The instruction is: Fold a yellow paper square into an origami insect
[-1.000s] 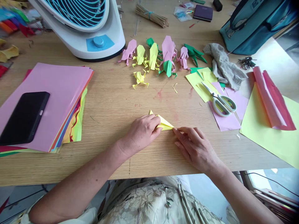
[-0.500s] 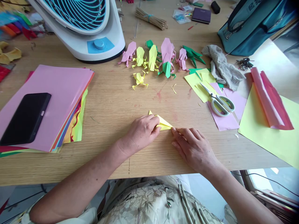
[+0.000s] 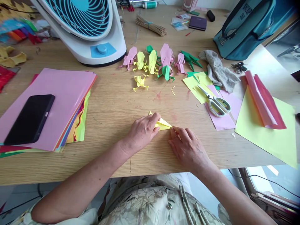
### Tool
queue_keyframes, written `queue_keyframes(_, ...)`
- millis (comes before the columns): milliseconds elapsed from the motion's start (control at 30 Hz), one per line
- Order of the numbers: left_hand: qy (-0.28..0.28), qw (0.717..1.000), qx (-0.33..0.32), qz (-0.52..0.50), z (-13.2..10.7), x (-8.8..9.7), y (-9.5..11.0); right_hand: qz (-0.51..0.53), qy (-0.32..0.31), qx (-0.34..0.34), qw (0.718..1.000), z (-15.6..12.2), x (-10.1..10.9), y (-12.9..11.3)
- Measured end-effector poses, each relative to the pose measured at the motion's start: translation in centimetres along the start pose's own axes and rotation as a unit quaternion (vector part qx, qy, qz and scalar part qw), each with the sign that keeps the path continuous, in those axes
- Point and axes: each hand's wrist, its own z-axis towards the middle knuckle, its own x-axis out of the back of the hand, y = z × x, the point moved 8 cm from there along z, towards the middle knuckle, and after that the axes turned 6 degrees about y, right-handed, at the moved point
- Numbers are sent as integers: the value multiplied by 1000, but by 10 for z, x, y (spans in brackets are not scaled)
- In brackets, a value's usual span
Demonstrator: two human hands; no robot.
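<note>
A small folded piece of yellow paper (image 3: 163, 125), pointed at its right end, lies on the wooden table before me. My left hand (image 3: 144, 128) is closed over its left part, thumb and fingers gripping it, so much of the fold is hidden. At the pointed tip, my right hand (image 3: 186, 143) pinches the paper with thumb and forefinger. Beyond the hands stand several origami frogs in pink, yellow and green; the nearest is a small yellow frog (image 3: 140, 82).
To the left, a black phone (image 3: 29, 119) lies on a stack of coloured paper (image 3: 67, 81). A white fan (image 3: 103, 47) stands behind. Scissors (image 3: 217, 103) rest on paper pieces at right, near a grey cloth (image 3: 220, 70) and a teal bag (image 3: 239, 37).
The camera view has shifted slightly. My right hand has moved a little left and remains at the paper's tip; the left hand keeps its grip.
</note>
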Motion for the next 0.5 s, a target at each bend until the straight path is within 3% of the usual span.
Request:
queue_keyframes(167, -30, 997, -29, 61, -2, -4, 5, -26, -10, 11, 1000, -2, -3, -3)
queue_keyframes(500, -45, 997, -20, 56, -1, -7, 2, -28, 1, -19, 999, 4, 5, -7)
